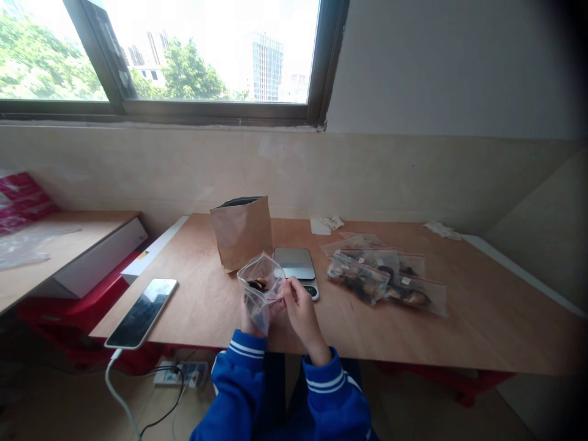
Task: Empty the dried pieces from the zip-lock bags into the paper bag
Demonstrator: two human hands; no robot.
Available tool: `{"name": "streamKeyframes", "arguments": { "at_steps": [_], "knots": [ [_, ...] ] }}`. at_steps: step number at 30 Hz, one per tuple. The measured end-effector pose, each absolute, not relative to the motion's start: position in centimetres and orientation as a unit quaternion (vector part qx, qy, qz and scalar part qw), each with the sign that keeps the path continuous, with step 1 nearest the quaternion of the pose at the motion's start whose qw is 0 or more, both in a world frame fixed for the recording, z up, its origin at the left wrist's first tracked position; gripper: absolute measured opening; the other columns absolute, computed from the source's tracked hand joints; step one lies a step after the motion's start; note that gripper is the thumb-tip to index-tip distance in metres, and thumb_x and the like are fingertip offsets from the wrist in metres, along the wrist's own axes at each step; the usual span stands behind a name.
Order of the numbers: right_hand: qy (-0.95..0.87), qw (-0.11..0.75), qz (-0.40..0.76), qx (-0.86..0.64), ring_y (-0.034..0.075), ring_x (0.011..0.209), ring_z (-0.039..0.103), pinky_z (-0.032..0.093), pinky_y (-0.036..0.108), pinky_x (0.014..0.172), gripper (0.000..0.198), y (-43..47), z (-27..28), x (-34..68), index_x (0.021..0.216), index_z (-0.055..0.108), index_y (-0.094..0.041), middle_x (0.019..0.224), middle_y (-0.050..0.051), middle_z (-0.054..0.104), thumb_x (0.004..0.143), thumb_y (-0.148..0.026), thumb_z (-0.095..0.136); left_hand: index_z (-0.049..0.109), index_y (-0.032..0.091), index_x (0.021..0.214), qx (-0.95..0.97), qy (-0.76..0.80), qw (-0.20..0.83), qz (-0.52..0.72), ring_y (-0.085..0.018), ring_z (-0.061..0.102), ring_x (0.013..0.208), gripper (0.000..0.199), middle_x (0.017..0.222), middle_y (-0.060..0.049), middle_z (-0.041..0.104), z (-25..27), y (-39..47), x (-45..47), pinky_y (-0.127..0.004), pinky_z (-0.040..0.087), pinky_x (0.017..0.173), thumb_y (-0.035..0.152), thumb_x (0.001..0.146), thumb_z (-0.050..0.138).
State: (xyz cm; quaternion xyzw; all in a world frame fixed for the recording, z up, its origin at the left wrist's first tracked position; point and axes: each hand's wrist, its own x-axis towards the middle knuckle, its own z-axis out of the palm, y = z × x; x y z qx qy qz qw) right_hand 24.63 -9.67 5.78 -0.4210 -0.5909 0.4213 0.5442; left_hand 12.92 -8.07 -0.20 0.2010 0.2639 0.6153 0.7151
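Note:
A small clear zip bag (260, 278) with a few dark pieces inside is held open above the near edge of the wooden table (482, 318). My left hand (249, 318) grips it from below and behind. My right hand (299, 306) pinches the bag's right rim near its red zip strip. Just behind the bag sit a silver kitchen scale (296, 264) and an open brown paper pouch (242, 231). Both sleeves are blue with white stripes.
Several filled zip bags (383, 278) lie right of the scale. A phone (142, 311) on a white cable rests at the table's left corner. Crumpled tissues (327, 224) lie by the wall. A lower desk (59, 245) and a power strip (180, 372) are to the left.

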Motion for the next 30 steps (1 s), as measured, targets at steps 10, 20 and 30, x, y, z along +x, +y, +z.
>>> {"name": "streamKeyframes", "arguments": {
  "at_steps": [10,20,30],
  "knots": [
    [-0.601,0.517,0.378,-0.478,0.011,0.053,0.046,0.037,0.022,0.053,0.044,-10.3,8.0,28.5,0.061,0.047,-0.02,0.054,-0.003,0.046,0.091,-0.051,0.041,0.06,0.017,0.115,0.161,0.305,0.709,0.615,-0.022,0.068,0.074,0.039,0.099,-0.011,0.071,-0.4,-7.0,12.2,-0.035,0.056,0.069,0.041,0.085,0.054],
    [-0.761,0.36,0.327,-0.429,0.021,0.105,0.057,0.042,0.038,0.096,0.025,-5.6,8.0,25.7,0.106,0.062,-0.017,0.107,0.01,0.063,0.086,-0.019,0.047,0.065,0.01,0.109,0.154,0.313,0.698,0.625,-0.024,0.065,0.101,0.039,0.1,-0.011,0.072,1.1,-5.1,12.5,-0.037,0.049,0.094,0.038,0.092,0.044],
    [-0.791,0.308,0.278,-0.45,0.026,0.128,0.035,0.031,0.038,0.107,0.067,-2.6,6.5,22.3,0.134,0.038,-0.013,0.129,0.015,0.039,0.073,-0.018,0.064,0.061,0.014,0.118,0.233,0.294,0.613,0.696,-0.024,0.051,0.123,0.038,0.124,-0.009,0.062,0.4,-2.8,12.0,-0.036,0.032,0.109,0.033,0.086,0.055]
  ]
}}
